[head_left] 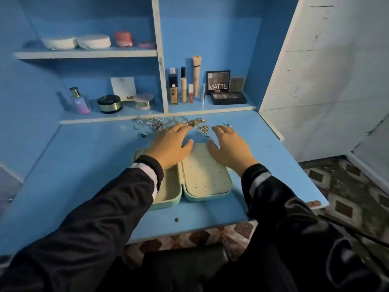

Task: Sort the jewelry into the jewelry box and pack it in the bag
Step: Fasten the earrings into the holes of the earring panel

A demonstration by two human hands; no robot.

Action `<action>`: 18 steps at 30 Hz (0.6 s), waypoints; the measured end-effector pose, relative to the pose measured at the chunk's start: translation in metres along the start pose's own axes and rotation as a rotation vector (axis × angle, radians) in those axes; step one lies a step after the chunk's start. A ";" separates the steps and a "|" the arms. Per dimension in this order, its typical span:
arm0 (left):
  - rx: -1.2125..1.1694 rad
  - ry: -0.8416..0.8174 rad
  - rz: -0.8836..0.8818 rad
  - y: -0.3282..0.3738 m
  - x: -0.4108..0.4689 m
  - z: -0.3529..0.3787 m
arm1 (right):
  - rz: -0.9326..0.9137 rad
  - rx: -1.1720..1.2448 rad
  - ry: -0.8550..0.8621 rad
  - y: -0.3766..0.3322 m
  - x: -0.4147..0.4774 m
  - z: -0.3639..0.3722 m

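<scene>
Blue desk (84,165), open mint-green plastic jewelry box (206,178) at its near middle.
Left hand (171,146) and right hand (229,148) spread flat over the box, holding nothing; tangled gold and silver jewelry (160,123) lies just beyond their fingertips.

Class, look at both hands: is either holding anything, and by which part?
Nothing is held. The left hand and right hand are spread open over the open jewelry box, fingers stretched toward the jewelry pile.
</scene>
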State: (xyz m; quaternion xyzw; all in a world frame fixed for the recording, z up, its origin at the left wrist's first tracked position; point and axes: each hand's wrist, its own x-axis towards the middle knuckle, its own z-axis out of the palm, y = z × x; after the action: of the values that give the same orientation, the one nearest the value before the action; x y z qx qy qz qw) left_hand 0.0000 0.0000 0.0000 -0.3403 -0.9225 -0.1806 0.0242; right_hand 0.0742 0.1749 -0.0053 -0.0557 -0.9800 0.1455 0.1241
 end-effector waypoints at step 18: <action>0.014 -0.227 0.003 0.004 0.023 0.012 | 0.073 0.101 0.019 0.018 0.000 0.011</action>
State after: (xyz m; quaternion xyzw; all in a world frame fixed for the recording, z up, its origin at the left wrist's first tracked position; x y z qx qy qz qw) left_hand -0.0134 0.0214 -0.0064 -0.3599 -0.9200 -0.1343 -0.0777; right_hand 0.0727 0.1890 -0.0206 -0.0865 -0.9675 0.1984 0.1307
